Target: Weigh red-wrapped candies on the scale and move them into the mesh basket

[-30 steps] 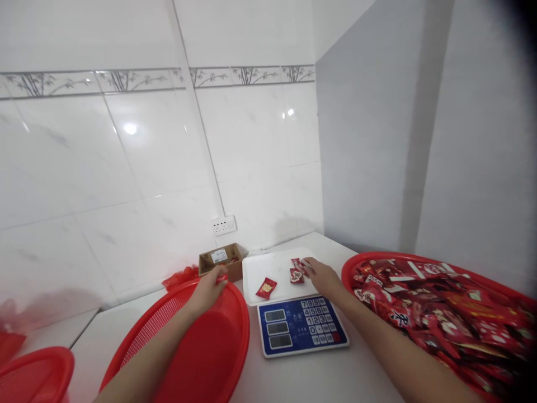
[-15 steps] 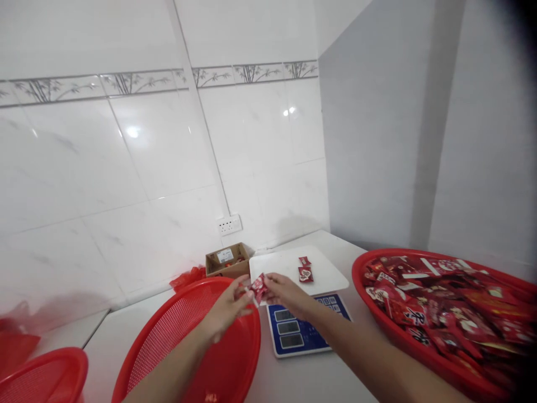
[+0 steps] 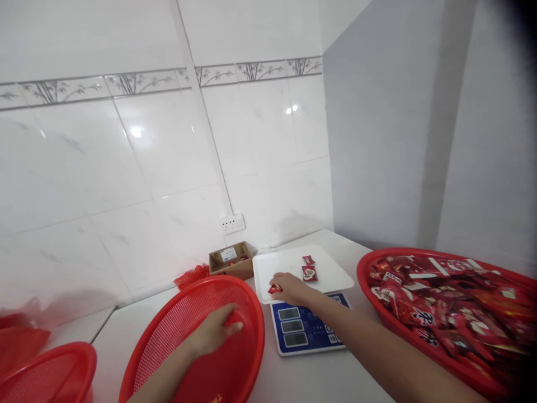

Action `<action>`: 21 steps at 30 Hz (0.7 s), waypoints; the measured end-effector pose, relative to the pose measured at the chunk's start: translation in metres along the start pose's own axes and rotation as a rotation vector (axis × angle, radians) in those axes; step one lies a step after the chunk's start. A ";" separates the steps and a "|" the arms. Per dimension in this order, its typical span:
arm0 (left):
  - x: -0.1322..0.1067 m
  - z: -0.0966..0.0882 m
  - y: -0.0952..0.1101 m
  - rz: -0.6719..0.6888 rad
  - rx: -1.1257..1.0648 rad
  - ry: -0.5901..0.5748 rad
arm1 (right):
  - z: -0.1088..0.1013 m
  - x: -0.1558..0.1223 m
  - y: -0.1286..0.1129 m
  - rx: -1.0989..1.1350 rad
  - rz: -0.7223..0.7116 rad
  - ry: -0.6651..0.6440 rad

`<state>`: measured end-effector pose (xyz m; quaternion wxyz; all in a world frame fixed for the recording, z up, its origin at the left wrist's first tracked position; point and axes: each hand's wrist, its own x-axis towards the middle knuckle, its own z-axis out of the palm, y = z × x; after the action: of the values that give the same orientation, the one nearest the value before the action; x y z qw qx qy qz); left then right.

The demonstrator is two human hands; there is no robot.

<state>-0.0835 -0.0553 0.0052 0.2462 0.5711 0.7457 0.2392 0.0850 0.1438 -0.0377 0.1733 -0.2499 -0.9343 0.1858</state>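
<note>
right hand [image 3: 291, 288] pinches one red packet [image 3: 274, 289] at the front-left edge of the scale tray [image 3: 285, 263]; two more packets [image 3: 309, 273] lie mid-tray. left hand [image 3: 216, 331] curls palm-down in the middle red basket [image 3: 168, 330], one of three, can't tell its hold.

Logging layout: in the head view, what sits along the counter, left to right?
Partly seen red basket → large red basket with the left hand inside → scale under the right hand → packet-filled red basket.
</note>
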 end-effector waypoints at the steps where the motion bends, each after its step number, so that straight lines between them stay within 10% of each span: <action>1: -0.006 0.002 0.006 0.022 -0.015 -0.047 | 0.001 0.001 0.000 -0.010 0.008 0.007; 6: -0.036 0.016 0.037 0.043 -0.054 -0.321 | 0.004 0.007 0.000 -0.001 0.093 0.093; 14: -0.041 0.044 0.047 -0.036 0.441 -0.344 | -0.003 0.011 -0.036 0.136 -0.037 0.125; 21: -0.034 0.061 0.029 0.008 0.639 -0.372 | -0.020 0.000 0.040 -0.131 0.406 0.102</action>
<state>-0.0156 -0.0771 -0.0196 0.1859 0.6559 0.7229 -0.1125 0.1096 0.1806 -0.0378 0.1628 -0.4527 -0.8650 0.1427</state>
